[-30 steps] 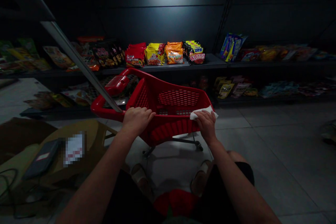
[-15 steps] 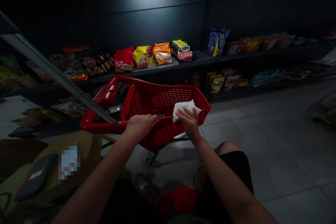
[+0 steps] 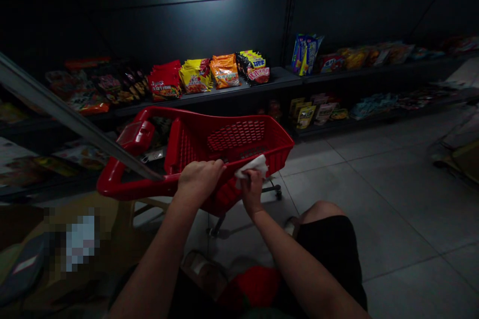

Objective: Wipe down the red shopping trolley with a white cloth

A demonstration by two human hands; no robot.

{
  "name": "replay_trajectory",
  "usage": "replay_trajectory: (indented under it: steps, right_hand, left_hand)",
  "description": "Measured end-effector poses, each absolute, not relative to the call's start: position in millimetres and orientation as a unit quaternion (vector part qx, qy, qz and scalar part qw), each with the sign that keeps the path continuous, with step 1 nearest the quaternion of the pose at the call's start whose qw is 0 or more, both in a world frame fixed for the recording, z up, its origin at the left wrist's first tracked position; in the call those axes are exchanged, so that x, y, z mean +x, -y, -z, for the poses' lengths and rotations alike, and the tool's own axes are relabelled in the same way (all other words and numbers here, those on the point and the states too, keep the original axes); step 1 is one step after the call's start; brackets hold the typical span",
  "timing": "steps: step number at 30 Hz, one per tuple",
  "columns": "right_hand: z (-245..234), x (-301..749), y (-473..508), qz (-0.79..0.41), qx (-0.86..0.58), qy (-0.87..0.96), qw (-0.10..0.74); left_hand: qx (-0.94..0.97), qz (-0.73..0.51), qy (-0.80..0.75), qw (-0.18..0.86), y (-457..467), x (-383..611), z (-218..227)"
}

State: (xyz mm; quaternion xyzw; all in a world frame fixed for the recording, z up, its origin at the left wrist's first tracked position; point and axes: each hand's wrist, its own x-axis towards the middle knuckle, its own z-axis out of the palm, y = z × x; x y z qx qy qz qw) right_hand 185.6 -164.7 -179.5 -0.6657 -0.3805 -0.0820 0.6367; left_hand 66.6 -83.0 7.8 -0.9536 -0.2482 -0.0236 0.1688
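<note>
A red plastic shopping cart with perforated basket walls stands in front of me. My left hand is closed over the near rim of the basket, fingers curled to its inner side. My right hand grips a white cloth against the outside of the near wall, just below the rim and right of my left hand. The fingers are bent, and part of the cloth sticks out above them. The cart's handle lies to the left.
Behind the cart, a dark shelf carries several snack packets. A metal pole slants across the left side. At lower left, a dark flat object lies beside a blurred-out patch. Grey tiles cover the floor at right.
My right hand has moved from the top of the rim down and left onto the outer wall, its fingers now bunching the cloth. My left hand stays on the rim. The view has shifted slightly.
</note>
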Motion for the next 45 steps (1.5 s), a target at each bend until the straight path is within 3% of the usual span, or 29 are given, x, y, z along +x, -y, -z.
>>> replay_trajectory:
  steps: [5, 10, 13, 20, 26, 33, 41, 45]
  right_hand:
    - [184, 173, 171, 0.003, -0.655, 0.510, 0.558]
    - [168, 216, 178, 0.072, -0.693, 0.339, 0.632]
    - [158, 198, 173, 0.061, -0.692, 0.339, 0.635]
    - [140, 123, 166, 0.052, -0.637, 0.626, 0.447]
    - [120, 122, 165, 0.111, -0.632, 0.632, 0.434]
    - [153, 120, 163, 0.097, -0.584, 0.731, 0.339]
    - [161, 213, 202, 0.109, -0.678, 0.586, 0.431]
    - [170, 243, 208, 0.104, -0.705, 0.422, 0.561]
  left_hand:
    - [-0.950, 0.018, 0.260, 0.171, 89, 66, -9]
    - [-0.955, -0.027, 0.255, 0.146, 87, 63, -17]
    - [-0.964, -0.076, 0.230, 0.106, 78, 63, -25]
    - [-0.958, -0.123, 0.256, 0.031, 69, 58, -39]
    - [-0.929, -0.135, 0.339, 0.059, 64, 39, -44]
    - [-0.934, -0.081, 0.331, 0.109, 67, 32, -32]
    - [-0.935, 0.006, 0.318, 0.158, 83, 29, -24]
    - [-0.944, 0.037, 0.291, 0.152, 84, 28, -19]
